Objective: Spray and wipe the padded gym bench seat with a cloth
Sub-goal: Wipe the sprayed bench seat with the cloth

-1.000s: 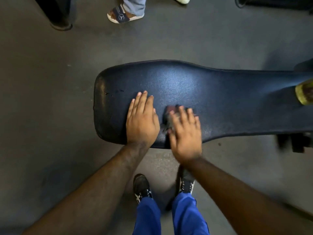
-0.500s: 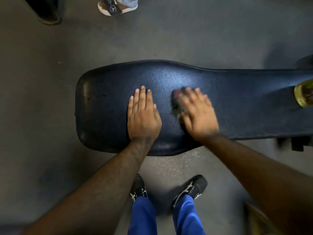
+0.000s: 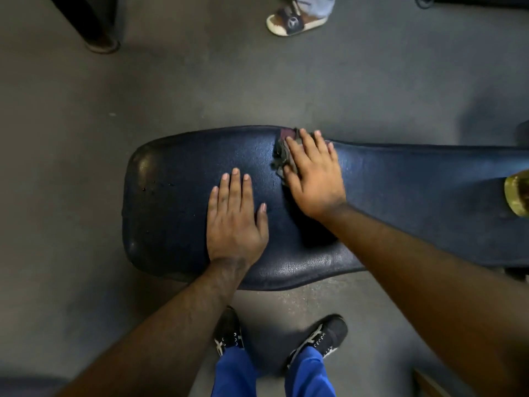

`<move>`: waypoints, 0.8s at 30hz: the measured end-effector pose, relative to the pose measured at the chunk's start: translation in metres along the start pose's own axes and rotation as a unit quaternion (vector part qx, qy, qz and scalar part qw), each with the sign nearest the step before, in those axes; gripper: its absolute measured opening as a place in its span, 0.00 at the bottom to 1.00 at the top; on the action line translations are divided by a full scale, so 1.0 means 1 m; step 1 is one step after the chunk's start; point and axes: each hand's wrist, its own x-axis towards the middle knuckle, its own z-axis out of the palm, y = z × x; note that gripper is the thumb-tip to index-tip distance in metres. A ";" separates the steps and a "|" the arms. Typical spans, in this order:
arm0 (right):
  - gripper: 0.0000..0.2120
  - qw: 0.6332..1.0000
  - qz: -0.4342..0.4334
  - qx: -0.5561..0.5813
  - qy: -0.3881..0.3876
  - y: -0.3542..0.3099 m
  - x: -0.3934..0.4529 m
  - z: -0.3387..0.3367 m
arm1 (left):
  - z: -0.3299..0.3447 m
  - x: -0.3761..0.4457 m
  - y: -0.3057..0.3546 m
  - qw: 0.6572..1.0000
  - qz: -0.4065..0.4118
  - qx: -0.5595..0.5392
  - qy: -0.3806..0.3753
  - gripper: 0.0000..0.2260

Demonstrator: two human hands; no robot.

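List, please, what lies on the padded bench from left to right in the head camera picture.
Left hand flat on the bench seat → cloth → right hand pressing on the cloth → yellowish object at the picture's right edge.

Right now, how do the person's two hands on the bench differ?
The left hand lies bare and flat on the padded seat, near its middle; the right hand presses a dark cloth at the far edge. The left's fingers point straight ahead; the right's angle leftward. Both rest palm-down on the seat.
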 end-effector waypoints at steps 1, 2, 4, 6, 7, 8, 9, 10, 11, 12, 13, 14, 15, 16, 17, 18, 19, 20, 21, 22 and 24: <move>0.29 0.999 -0.030 -0.008 -0.006 0.014 0.002 -0.003 | 0.000 0.001 0.000 1.000 -0.001 0.002 0.001 0.28; 0.30 1.000 0.001 -0.013 0.001 0.026 0.009 -0.008 | 0.000 0.001 0.001 1.000 -0.002 0.004 0.002 0.27; 0.30 0.985 0.173 0.009 0.018 0.031 0.024 -0.012 | 0.001 0.000 0.002 1.000 -0.003 0.007 0.005 0.27; 0.29 0.975 0.220 0.019 0.021 0.016 0.019 -0.009 | 0.001 0.000 0.003 1.000 -0.002 0.012 0.005 0.27; 0.30 0.987 0.155 0.018 0.024 0.009 0.004 -0.008 | 0.001 0.000 0.004 1.000 -0.003 0.017 0.004 0.27; 0.30 0.998 0.067 0.015 0.016 0.009 -0.016 -0.006 | 0.000 0.000 0.004 1.000 -0.004 0.021 0.003 0.28; 0.30 1.000 -0.017 0.005 0.000 0.019 -0.036 -0.003 | 0.000 0.000 0.005 1.000 -0.004 0.021 0.003 0.27; 0.31 0.998 -0.062 -0.011 -0.015 0.037 -0.050 -0.004 | -0.001 -0.001 0.007 1.000 -0.004 0.019 0.005 0.27; 0.31 0.998 -0.055 -0.023 -0.015 0.055 -0.054 -0.008 | -0.002 -0.002 0.008 1.000 -0.002 0.019 0.009 0.26; 0.32 1.000 0.018 -0.023 0.005 0.069 -0.053 -0.011 | -0.002 -0.003 0.010 1.000 0.005 0.019 0.017 0.25; 0.33 0.992 0.123 -0.008 0.028 0.075 -0.050 -0.014 | -0.002 -0.004 0.013 0.999 0.017 0.018 0.028 0.24; 0.34 0.977 0.207 0.006 0.045 0.068 -0.048 -0.014 | -0.002 -0.005 0.017 0.999 0.028 0.011 0.035 0.24; 0.34 0.973 0.225 0.011 0.055 0.055 -0.055 -0.010 | -0.001 -0.009 0.024 0.999 0.038 -0.003 0.034 0.23; 0.33 0.983 0.174 0.010 0.056 0.039 -0.070 -0.005 | 0.000 -0.013 0.032 0.998 0.046 -0.019 0.029 0.24; 0.31 0.996 0.079 0.007 0.041 0.028 -0.091 0.002 | 0.001 -0.019 0.040 0.998 0.051 -0.032 0.023 0.24; 0.30 0.999 -0.028 -0.001 0.018 0.025 -0.115 0.007 | 0.002 -0.024 0.047 0.997 0.053 -0.044 0.018 0.24; 0.29 0.994 -0.104 -0.016 -0.001 0.034 -0.133 0.010 | 0.004 -0.028 0.052 0.997 0.050 -0.055 0.016 0.23; 0.28 0.990 -0.136 -0.028 -0.001 0.047 -0.140 0.008 | 0.006 -0.033 0.055 0.997 0.044 -0.066 0.018 0.23; 0.29 0.994 -0.108 -0.029 0.016 0.060 -0.139 0.007 | 0.007 -0.036 0.057 0.996 0.036 -0.077 0.023 0.23; 0.29 0.999 -0.025 -0.017 0.041 0.067 -0.136 0.007 | 0.008 -0.039 0.058 0.995 0.029 -0.089 0.027 0.23; 0.30 0.985 0.142 0.020 0.094 0.053 -0.140 0.014 | 0.007 -0.041 0.058 0.993 0.024 -0.107 0.031 0.23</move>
